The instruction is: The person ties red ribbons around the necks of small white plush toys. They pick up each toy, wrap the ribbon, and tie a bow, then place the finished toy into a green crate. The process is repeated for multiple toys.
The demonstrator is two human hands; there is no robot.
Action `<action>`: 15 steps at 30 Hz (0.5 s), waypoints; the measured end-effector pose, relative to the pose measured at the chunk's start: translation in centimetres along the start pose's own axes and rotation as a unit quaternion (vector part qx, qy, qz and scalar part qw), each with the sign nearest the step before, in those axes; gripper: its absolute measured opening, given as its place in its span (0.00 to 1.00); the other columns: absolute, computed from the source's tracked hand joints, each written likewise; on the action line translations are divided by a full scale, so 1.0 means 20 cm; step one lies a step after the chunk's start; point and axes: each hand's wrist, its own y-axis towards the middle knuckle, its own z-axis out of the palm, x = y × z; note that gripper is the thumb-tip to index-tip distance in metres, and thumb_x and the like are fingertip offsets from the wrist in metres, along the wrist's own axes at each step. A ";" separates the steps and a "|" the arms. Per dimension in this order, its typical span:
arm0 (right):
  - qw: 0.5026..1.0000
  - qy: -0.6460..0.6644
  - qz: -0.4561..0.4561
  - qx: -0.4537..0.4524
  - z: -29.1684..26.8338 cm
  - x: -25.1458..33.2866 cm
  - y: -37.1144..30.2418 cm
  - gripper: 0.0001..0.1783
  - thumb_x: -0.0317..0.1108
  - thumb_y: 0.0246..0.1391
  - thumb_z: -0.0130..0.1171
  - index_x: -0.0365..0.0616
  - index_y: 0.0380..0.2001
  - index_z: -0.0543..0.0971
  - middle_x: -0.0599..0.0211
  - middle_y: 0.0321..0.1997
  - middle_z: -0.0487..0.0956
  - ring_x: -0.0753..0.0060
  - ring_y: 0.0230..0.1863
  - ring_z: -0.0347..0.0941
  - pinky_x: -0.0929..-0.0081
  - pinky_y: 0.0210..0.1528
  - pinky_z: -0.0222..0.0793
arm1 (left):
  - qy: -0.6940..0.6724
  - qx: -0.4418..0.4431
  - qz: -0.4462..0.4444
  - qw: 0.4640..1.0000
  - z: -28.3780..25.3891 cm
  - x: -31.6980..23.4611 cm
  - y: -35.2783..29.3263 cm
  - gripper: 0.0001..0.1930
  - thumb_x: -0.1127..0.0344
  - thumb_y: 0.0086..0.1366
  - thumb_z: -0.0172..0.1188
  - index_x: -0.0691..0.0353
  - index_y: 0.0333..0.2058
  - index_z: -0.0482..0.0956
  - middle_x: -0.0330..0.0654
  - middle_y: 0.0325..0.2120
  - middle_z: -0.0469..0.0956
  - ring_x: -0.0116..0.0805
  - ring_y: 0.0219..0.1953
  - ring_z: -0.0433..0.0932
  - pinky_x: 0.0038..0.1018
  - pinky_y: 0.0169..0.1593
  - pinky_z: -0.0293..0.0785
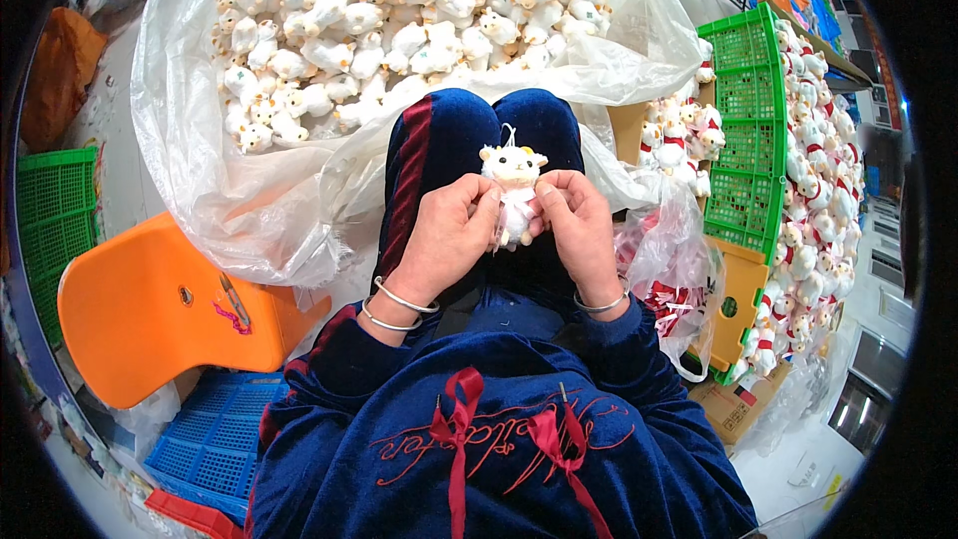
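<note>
A small white plush animal toy (512, 172) with a loop on its head is held upright over my knees, between both hands. My left hand (451, 236) grips its left side with thumb and fingers closed. My right hand (576, 227) pinches its right side and a bit of clear wrapping around its body. Both wrists wear thin metal bangles. My legs are in dark blue velvet trousers with a red stripe.
A big clear plastic bag (230, 190) full of several white plush toys (379, 20) lies ahead. A green crate (748, 120) at right holds plush toys with red scarves (813, 190). An orange plastic chair (150, 309) and a blue crate (215, 439) are at left.
</note>
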 end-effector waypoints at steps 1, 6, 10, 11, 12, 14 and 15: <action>1.000 0.009 0.014 -0.005 0.00 0.01 0.00 0.09 0.30 0.66 0.58 0.34 0.43 0.75 0.66 0.31 0.80 0.80 0.26 0.75 0.83 0.29 0.73 | 0.001 0.001 0.000 1.000 0.00 0.01 0.00 0.10 0.67 0.73 0.56 0.68 0.36 0.79 0.36 0.24 0.80 0.19 0.24 0.77 0.19 0.29 0.74; 0.998 -0.032 0.050 0.010 -0.01 0.04 0.00 0.09 0.31 0.65 0.60 0.34 0.40 0.78 0.67 0.30 0.81 0.83 0.25 0.75 0.84 0.29 0.72 | 0.019 0.000 0.004 1.000 0.01 0.00 0.01 0.09 0.67 0.72 0.59 0.68 0.36 0.79 0.36 0.24 0.80 0.19 0.23 0.77 0.19 0.28 0.74; 0.999 -0.030 0.020 0.028 -0.02 0.00 0.00 0.09 0.31 0.64 0.61 0.34 0.39 0.78 0.68 0.30 0.81 0.84 0.25 0.75 0.84 0.28 0.71 | -0.052 -0.005 -0.011 0.999 0.02 0.01 0.00 0.08 0.67 0.72 0.59 0.68 0.36 0.79 0.35 0.24 0.79 0.18 0.23 0.76 0.18 0.28 0.72; 0.999 -0.033 0.016 0.023 -0.01 0.00 0.00 0.08 0.31 0.64 0.61 0.34 0.39 0.78 0.68 0.29 0.81 0.84 0.26 0.75 0.84 0.28 0.71 | -0.077 -0.003 -0.018 0.997 0.02 0.02 0.00 0.08 0.67 0.72 0.58 0.67 0.37 0.79 0.35 0.24 0.79 0.18 0.23 0.75 0.17 0.28 0.72; 0.999 -0.036 0.011 0.019 -0.01 0.00 -0.01 0.08 0.30 0.64 0.62 0.35 0.38 0.78 0.68 0.29 0.81 0.84 0.26 0.75 0.84 0.28 0.70 | -0.103 -0.002 -0.024 0.994 0.02 0.03 -0.01 0.08 0.67 0.73 0.58 0.67 0.37 0.79 0.35 0.24 0.79 0.17 0.23 0.75 0.17 0.28 0.72; 0.999 -0.041 0.005 0.010 0.01 0.01 -0.02 0.08 0.30 0.64 0.62 0.35 0.38 0.78 0.69 0.29 0.81 0.84 0.26 0.74 0.84 0.27 0.70 | -0.133 -0.010 -0.022 0.991 0.03 0.06 -0.01 0.09 0.67 0.73 0.58 0.67 0.38 0.79 0.34 0.24 0.79 0.17 0.23 0.74 0.17 0.28 0.71; 0.999 -0.044 0.005 0.005 0.02 0.02 -0.03 0.07 0.30 0.64 0.62 0.35 0.37 0.78 0.69 0.29 0.81 0.84 0.26 0.74 0.84 0.27 0.70 | -0.147 -0.014 -0.020 0.989 0.03 0.06 -0.01 0.09 0.66 0.74 0.57 0.67 0.38 0.79 0.34 0.24 0.78 0.17 0.23 0.74 0.16 0.28 0.71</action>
